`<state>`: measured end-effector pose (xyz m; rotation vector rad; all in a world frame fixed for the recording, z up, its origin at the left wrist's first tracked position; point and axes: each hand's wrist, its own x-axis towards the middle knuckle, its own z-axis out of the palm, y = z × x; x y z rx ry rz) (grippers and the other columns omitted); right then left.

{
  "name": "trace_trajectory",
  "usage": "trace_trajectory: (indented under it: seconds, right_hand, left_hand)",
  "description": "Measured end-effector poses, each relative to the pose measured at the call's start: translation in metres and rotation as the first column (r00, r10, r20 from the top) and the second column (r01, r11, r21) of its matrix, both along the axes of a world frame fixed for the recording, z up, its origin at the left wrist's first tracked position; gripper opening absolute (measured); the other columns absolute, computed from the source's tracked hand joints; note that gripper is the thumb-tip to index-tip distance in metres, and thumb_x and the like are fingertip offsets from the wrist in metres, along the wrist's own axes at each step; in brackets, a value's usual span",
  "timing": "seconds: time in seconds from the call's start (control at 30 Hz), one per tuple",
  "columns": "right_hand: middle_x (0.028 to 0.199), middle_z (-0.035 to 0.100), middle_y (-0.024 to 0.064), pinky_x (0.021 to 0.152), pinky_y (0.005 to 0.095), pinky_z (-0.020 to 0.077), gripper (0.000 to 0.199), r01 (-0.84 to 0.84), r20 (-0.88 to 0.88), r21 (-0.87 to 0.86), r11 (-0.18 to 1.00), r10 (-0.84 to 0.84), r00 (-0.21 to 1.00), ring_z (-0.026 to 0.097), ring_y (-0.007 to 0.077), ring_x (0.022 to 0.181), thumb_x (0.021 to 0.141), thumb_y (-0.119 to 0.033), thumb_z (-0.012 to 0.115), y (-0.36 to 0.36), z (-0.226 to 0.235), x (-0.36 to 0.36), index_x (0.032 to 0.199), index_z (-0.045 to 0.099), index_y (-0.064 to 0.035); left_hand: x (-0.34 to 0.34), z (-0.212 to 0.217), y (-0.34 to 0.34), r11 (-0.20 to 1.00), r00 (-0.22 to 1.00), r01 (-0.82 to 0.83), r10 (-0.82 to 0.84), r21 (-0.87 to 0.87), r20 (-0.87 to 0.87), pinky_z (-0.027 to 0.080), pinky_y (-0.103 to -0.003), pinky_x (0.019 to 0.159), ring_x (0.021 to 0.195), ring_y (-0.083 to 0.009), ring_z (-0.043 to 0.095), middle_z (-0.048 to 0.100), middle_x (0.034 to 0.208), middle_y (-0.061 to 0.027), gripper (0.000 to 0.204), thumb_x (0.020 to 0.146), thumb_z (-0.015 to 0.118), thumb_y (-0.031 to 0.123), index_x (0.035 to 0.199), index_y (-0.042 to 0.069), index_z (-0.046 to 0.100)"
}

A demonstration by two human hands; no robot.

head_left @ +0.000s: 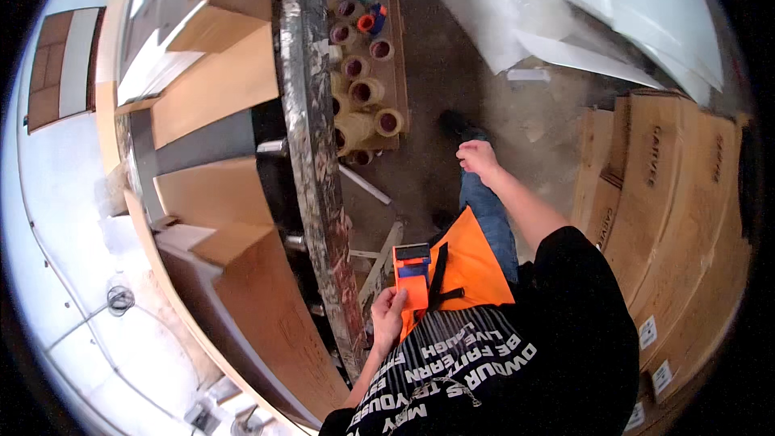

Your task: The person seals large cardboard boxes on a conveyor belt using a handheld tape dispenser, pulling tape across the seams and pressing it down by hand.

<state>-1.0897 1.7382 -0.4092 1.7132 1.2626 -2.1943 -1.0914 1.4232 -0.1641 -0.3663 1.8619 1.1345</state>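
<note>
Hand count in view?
2. Left hand holds the orange-and-blue tape dispenser; right hand is farther forward, over the jeans leg. Neither is hidden, though some fingers are.

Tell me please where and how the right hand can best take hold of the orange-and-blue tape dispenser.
I would bring the right hand in from the right, onto the curved side of its orange roll: that side looks uncovered, while the left hand covers the lower-left edge. The black end is perhaps best avoided.
</note>
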Motion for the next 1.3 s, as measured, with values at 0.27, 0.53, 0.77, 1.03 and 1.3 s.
trace_trajectory:
  seconds: [0.27, 0.53, 0.77, 1.03, 1.3]
  right_hand:
    - [0.092, 0.069, 0.0221, 0.081, 0.0462, 0.0515, 0.031, -0.505, 0.194, 0.135, 0.853, 0.477, 0.857, 0.066, 0.0385, 0.092, 0.075, -0.028, 0.067, 0.000, -0.108, -0.117, 0.092, 0.071, -0.0027]
    - [0.112, 0.065, 0.0241, 0.087, 0.0424, 0.0506, 0.073, -0.601, -0.137, -0.057, 0.797, 0.590, 0.796, 0.065, 0.0353, 0.102, 0.074, -0.056, 0.067, -0.038, -0.109, -0.218, 0.119, 0.060, 0.0012]
    - [0.106, 0.065, 0.0260, 0.086, 0.0462, 0.0517, 0.093, -0.785, -0.164, -0.039, 0.618, 0.771, 0.615, 0.064, 0.0381, 0.100, 0.071, -0.060, 0.070, -0.086, -0.088, -0.277, 0.129, 0.043, 0.0067]
    - [0.111, 0.060, 0.0271, 0.084, 0.0475, 0.0521, 0.074, -0.737, 0.053, -0.117, 0.666, 0.745, 0.665, 0.060, 0.0405, 0.104, 0.077, -0.039, 0.072, -0.123, -0.104, -0.292, 0.126, 0.042, 0.0070]
    - [0.103, 0.060, 0.0120, 0.083, 0.0396, 0.0460, 0.036, -0.365, 0.059, 0.917, 0.159, 0.852, 0.519, 0.052, 0.0276, 0.100, 0.079, -0.019, 0.060, -0.138, -0.076, -0.357, 0.112, 0.058, -0.0050]
  left_hand:
    - [-0.051, -0.019, 0.086, 0.973, 0.992, -0.011, 0.039, -0.231, 0.117, 0.046, -0.023, 0.077, 0.081, -0.0084, 0.056, 0.064, 0.089, -0.0017, 0.024, 0.098, 0.056, 0.019, 0.106, -0.004, 0.061]
    - [-0.080, -0.020, 0.136, 0.896, 0.960, 0.190, -0.085, -0.400, 0.267, 0.043, -0.021, 0.071, 0.079, -0.0063, 0.053, 0.062, 0.084, -0.0003, 0.024, 0.099, 0.056, 0.020, 0.104, -0.003, 0.061]
    - [-0.089, -0.015, 0.144, 0.889, 0.967, 0.063, 0.058, -0.453, 0.249, 0.045, -0.023, 0.074, 0.080, -0.0083, 0.056, 0.065, 0.087, -0.0028, 0.023, 0.097, 0.058, 0.018, 0.104, -0.004, 0.062]
    - [-0.097, -0.018, 0.136, 0.871, 0.956, 0.043, 0.106, -0.489, 0.273, 0.047, -0.026, 0.076, 0.082, -0.0110, 0.060, 0.068, 0.088, -0.0059, 0.024, 0.097, 0.058, 0.020, 0.103, -0.003, 0.063]
    - [-0.087, -0.019, 0.120, 0.807, 0.932, 0.189, 0.032, -0.560, 0.361, 0.048, -0.028, 0.077, 0.084, -0.0114, 0.061, 0.069, 0.089, -0.0065, 0.026, 0.096, 0.060, 0.023, 0.106, -0.001, 0.065]
